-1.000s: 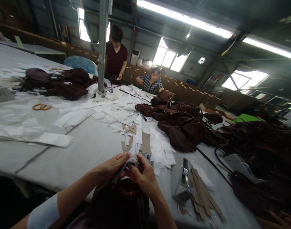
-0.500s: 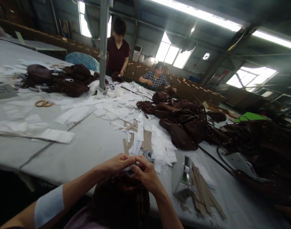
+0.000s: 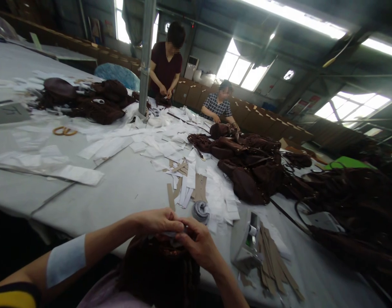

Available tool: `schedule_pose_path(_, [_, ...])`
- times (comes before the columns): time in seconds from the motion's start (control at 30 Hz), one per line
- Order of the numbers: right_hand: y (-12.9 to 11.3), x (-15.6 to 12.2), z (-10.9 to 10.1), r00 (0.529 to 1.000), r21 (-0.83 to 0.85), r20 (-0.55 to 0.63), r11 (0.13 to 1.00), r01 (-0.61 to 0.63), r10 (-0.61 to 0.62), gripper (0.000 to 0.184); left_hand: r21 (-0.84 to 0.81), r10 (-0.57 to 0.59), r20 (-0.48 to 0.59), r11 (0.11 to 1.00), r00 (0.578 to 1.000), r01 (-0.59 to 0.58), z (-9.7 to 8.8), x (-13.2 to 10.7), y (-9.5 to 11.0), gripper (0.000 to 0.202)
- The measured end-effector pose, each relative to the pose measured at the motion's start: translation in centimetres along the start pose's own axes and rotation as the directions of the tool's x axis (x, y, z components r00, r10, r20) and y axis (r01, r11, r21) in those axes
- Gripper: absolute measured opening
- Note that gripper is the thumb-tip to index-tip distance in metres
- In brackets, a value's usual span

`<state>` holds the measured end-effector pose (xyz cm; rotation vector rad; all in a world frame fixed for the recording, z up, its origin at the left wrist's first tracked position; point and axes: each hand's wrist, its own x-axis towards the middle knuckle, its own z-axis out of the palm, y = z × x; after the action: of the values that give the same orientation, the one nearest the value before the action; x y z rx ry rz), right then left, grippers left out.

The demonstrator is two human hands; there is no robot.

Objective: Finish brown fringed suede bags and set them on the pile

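Observation:
A dark brown bag (image 3: 160, 269) sits upright in front of my body at the table's near edge. Above its opening, my left hand (image 3: 160, 222) and my right hand (image 3: 197, 241) meet with fingertips touching. Both are closed in a pinch on a thin whitish strip (image 3: 172, 234), mostly covered by the fingers; its exact kind I cannot make out. Orange-brown glints show along the bag's rim below the fingers. Just beyond my right hand lies a grey roll (image 3: 200, 211), coiled like a ribbon.
A tape dispenser (image 3: 247, 244) and tan strips (image 3: 273, 261) lie to the right. White paper pieces (image 3: 164, 147) and brown bags (image 3: 247, 167) cover much of the table (image 3: 115, 203). A metal post (image 3: 146, 64) rises at its middle. Two people (image 3: 167, 64) work across it.
The view has shifted slightly. My hands stay together over the bag, with the fingers a little changed. The standing person's hands have come together, and the seated person leans lower.

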<state>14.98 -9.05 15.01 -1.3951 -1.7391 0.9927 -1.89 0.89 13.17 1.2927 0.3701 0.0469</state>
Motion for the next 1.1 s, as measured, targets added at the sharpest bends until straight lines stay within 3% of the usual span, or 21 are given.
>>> schedule_pose_path(0.2, [0.7,-1.4,1.3,0.992,-0.245,-0.01,0.962,0.123,-0.13,0.023,-0.024,-0.101,0.265,0.993,0.959,0.111,-1.2,-0.5,-0.7,0.04])
schedule_pose_path(0.3, [1.3,-2.0,1.7,0.985,-0.304,0.031,0.937,0.173,-0.172,0.027,-0.006,-0.106,0.332,0.993,0.937,0.114,-1.4,-0.9,-0.4,0.046])
schedule_pose_path(0.47, [2.1,-2.2,2.1,0.985,-0.272,0.032,0.947,0.173,-0.17,0.026,0.101,-0.035,0.251,0.995,0.967,0.01,-0.8,-1.3,-0.5,0.045])
schedule_pose_path(0.67, [2.0,-1.7,2.4,0.99,-0.22,-0.006,0.966,0.133,-0.137,0.021,0.092,-0.022,0.129,0.996,0.991,0.01,-0.3,-1.7,-0.9,0.036])
schedule_pose_path(0.9, [1.1,-0.8,1.8,0.988,-0.27,0.144,0.959,0.09,-0.052,0.025,0.038,-0.094,0.197,0.995,0.976,0.088,-1.1,-1.6,-1.8,0.037])
schedule_pose_path(1.0, [0.9,-0.5,1.4,0.978,-0.315,0.189,0.938,0.147,-0.09,0.022,-0.013,-0.101,0.241,0.994,0.965,0.107,-1.2,-1.5,-1.7,0.036])
schedule_pose_path(1.1, [1.1,0.0,1.0,0.97,-0.385,0.194,0.898,0.215,-0.149,0.023,-0.05,-0.041,0.243,0.997,0.969,0.055,-1.2,-1.2,-0.9,0.039])
